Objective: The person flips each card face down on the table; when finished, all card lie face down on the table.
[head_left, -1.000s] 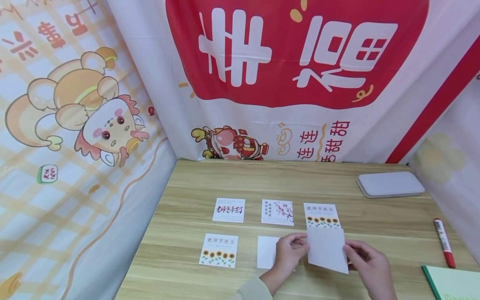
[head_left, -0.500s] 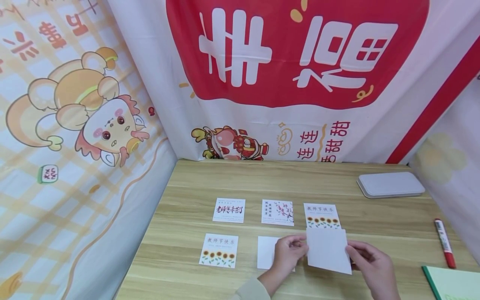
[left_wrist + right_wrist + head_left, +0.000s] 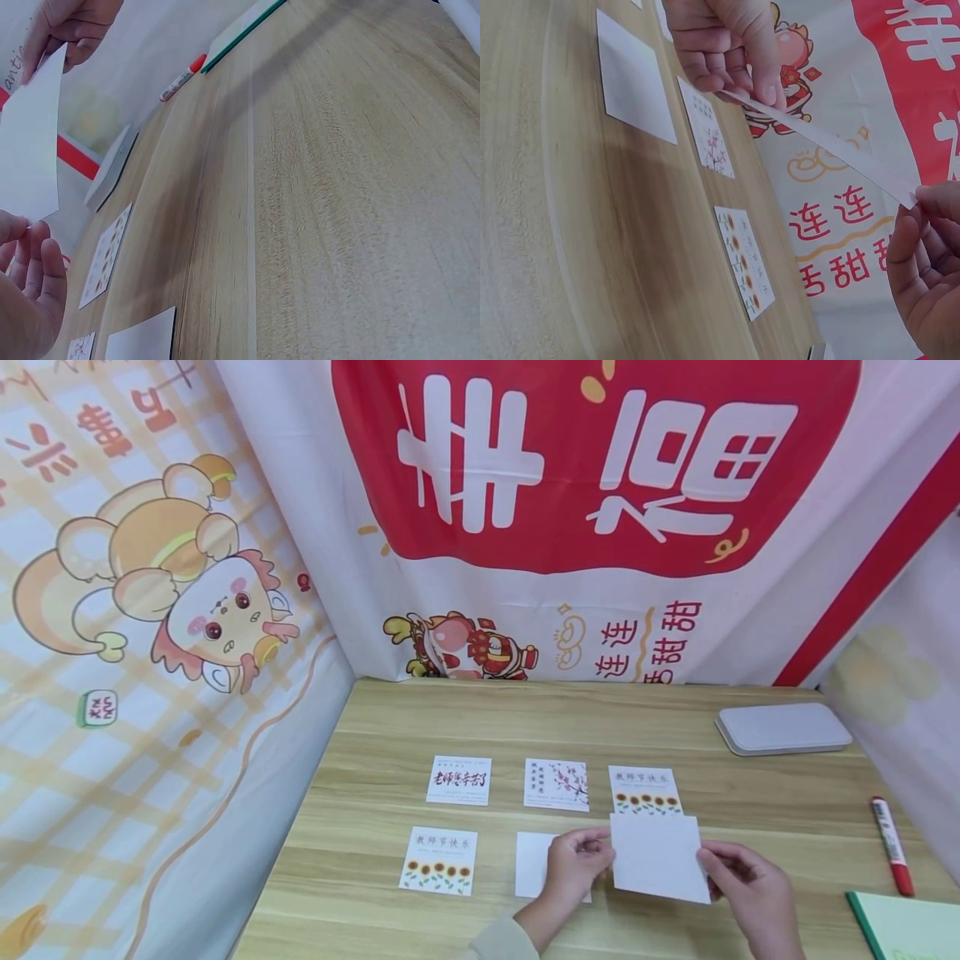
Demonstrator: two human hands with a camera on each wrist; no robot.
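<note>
"教师节快乐" is printed on 2 cards: a sunflower card (image 3: 646, 789) right of the blossom card (image 3: 556, 785) and a nearer sunflower card (image 3: 437, 860) to its front left. "老师您辛苦了" is borne by the lettered card (image 3: 458, 781) left of it; "幸福", "连连" and "甜甜" are shown on the cloth (image 3: 585, 543) behind it.

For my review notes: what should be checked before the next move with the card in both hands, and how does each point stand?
1. Left hand pinches the held card at one edge: ok.
2. Right hand pinches its opposite edge: ok.
3. Held card raised off the tabletop: ok, per the wrist views.
4. Design on its other face: cannot tell; the face toward the head camera looks blank.
5. Blank-faced card unobstructed in the head view: not ok, left hand covers part.
6. Right-hand sunflower card unobstructed there: not ok, held card overlaps its lower edge.
</note>
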